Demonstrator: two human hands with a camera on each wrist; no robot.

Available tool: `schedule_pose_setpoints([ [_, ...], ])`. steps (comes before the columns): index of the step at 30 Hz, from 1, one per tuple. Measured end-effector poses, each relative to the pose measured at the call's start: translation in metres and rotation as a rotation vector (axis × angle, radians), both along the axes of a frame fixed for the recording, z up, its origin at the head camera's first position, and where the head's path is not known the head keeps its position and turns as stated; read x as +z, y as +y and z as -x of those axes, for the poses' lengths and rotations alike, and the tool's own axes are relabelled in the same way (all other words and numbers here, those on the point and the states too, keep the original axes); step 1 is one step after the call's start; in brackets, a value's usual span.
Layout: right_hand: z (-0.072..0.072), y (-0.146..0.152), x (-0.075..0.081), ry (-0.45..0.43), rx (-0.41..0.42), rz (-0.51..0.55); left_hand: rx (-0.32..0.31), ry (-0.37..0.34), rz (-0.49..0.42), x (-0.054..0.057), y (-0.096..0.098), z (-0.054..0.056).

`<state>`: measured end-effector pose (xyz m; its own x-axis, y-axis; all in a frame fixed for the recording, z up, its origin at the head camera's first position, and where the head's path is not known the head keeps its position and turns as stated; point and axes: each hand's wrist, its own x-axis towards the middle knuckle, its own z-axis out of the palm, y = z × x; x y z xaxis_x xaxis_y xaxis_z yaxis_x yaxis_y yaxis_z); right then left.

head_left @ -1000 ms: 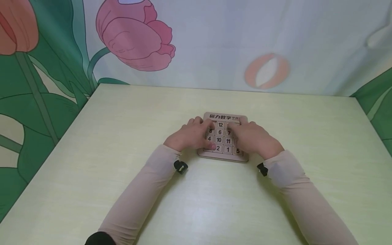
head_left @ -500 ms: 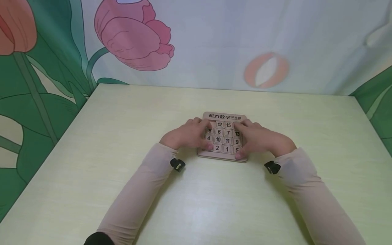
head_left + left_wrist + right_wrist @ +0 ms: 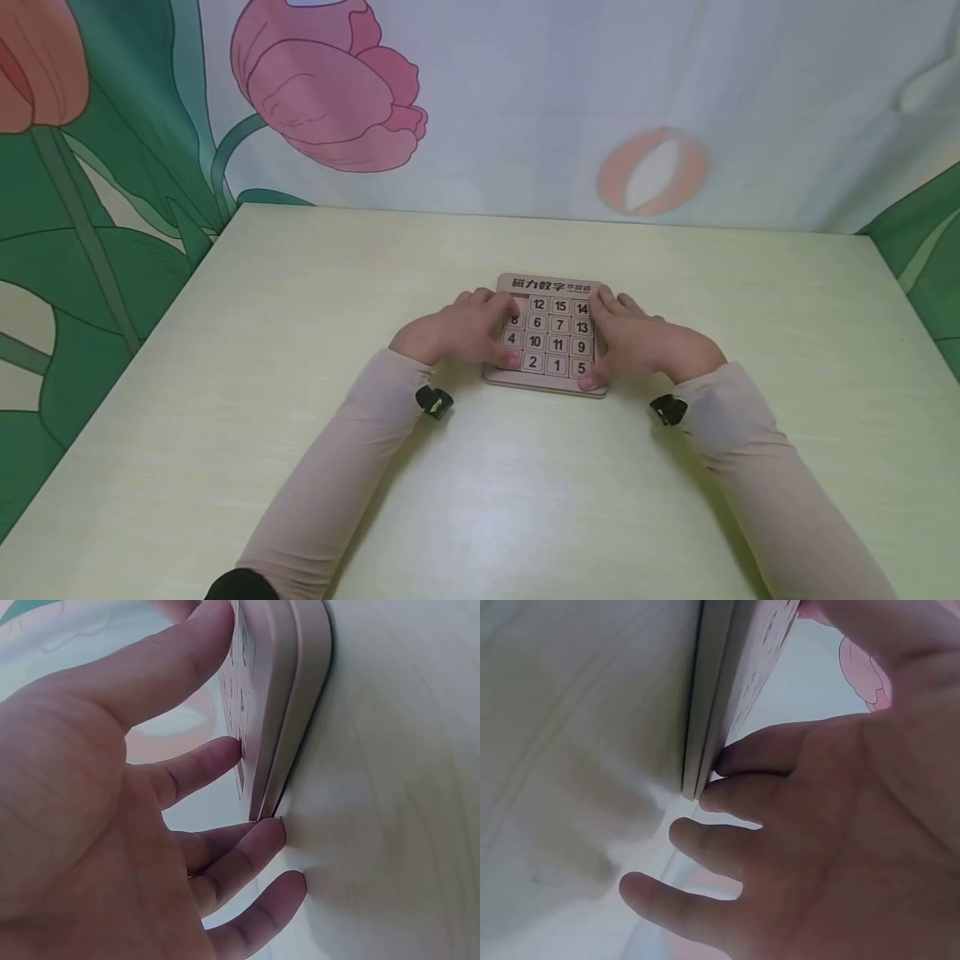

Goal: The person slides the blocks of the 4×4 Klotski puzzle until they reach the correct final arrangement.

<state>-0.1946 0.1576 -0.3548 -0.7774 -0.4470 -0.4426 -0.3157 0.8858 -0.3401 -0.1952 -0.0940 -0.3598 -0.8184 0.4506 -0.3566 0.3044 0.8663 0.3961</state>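
A flat wooden number slide puzzle (image 3: 546, 287) lies on the table, with square numbered tiles (image 3: 557, 343) in its frame. The top row shows 12, 15 and 14, with a gap at its left end. My left hand (image 3: 457, 329) rests on the left side, index fingertip by the 8 tile and thumb over the bottom-left tile, which it hides. In the left wrist view its other fingers (image 3: 259, 915) reach down beside the frame to the table. My right hand (image 3: 637, 337) lies along the right edge, thumb at the lower right corner; in the right wrist view its fingers are fairly straight.
The pale table (image 3: 337, 275) runs back to a curtain (image 3: 510, 108) printed with flowers and leaves. A black strap (image 3: 435, 402) sits at the left wrist and another black strap (image 3: 667, 409) at the right.
My right hand has drawn back to the right from over the tiles to the frame's edge, uncovering 15, 14, 13 and 9. The left hand has barely shifted.
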Motion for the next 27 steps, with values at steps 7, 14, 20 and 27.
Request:
schedule_pose_setpoints([
  [7, 0.004, 0.005, -0.004, -0.028, 0.020, 0.036, 0.005, 0.004, 0.003, -0.001, 0.000, 0.001],
  [14, 0.003, 0.006, -0.003, -0.032, 0.025, 0.052, 0.017, 0.069, 0.037, -0.004, 0.005, 0.000],
  [20, 0.002, 0.005, -0.002, -0.034, 0.022, 0.051, 0.003, 0.056, 0.025, -0.004, 0.003, 0.001],
  [27, 0.002, 0.005, -0.001, -0.036, 0.027, 0.056, -0.061, -0.086, -0.089, 0.004, -0.010, 0.006],
])
